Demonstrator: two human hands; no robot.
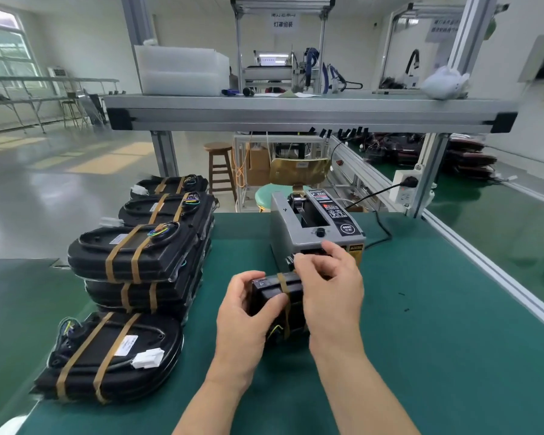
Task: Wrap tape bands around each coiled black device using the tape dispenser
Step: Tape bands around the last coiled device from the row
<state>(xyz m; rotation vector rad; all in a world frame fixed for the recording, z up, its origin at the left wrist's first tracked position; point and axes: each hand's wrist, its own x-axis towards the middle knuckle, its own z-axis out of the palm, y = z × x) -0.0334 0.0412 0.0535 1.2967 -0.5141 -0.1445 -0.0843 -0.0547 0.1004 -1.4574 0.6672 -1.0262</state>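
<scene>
The coiled black device (266, 291) is sitting in the lower middle of the frame, held just above the green counter (437, 340), right in front of the grey tape dispenser (308, 229). The left hand (242, 312) is gripping its left end, thumb pressing the front face. The right hand (330, 287) is curling over the right side, its fingers (311, 265) bent at the dispenser's mouth; whether they are also pinching a fresh strip, I cannot tell. One tan tape band (285, 288) is already circling the device. It is looking like a springy, smooth rubbery bundle, probably light but wanting to uncoil, so gripping across the layers beside the band seems wise. Banded devices (132, 255) are lying stacked at the left.
</scene>
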